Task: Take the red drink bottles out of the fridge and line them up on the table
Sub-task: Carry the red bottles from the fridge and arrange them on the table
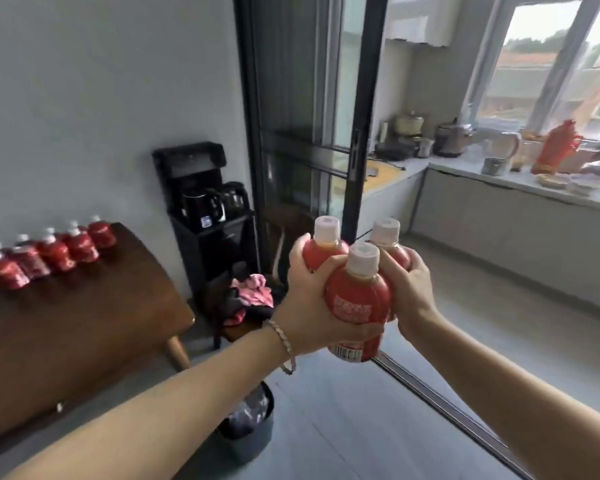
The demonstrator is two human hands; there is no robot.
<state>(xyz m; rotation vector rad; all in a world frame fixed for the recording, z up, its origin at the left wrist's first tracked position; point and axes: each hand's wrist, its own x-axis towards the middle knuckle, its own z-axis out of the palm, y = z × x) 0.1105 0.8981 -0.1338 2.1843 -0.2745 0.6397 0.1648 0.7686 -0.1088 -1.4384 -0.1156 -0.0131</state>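
Two bare forearms are stretched out from the near edge, and a cluster of three red drink bottles [357,296] is carried between the hands, in mid-air over the floor and well right of the dark wooden surface [84,341]. Along the far left of that surface a row of five red bottles [54,252] is already stood, white caps up; the fridge is not in view. The left hand [309,299] is wrapped round two of the carried bottles, its fingers [357,332] clamped under the front one, while the right hand [411,292] is curled round the far right bottle. The carry is judged best done with the bottles kept upright and squeezed together, since one could slip. At the surface they should be set down one at a time, each in line and just beside its neighbour. White writing is borne on the front bottle's red label [352,310], with a barcode [347,355] lower down, but nothing can be read and no brand can be told.
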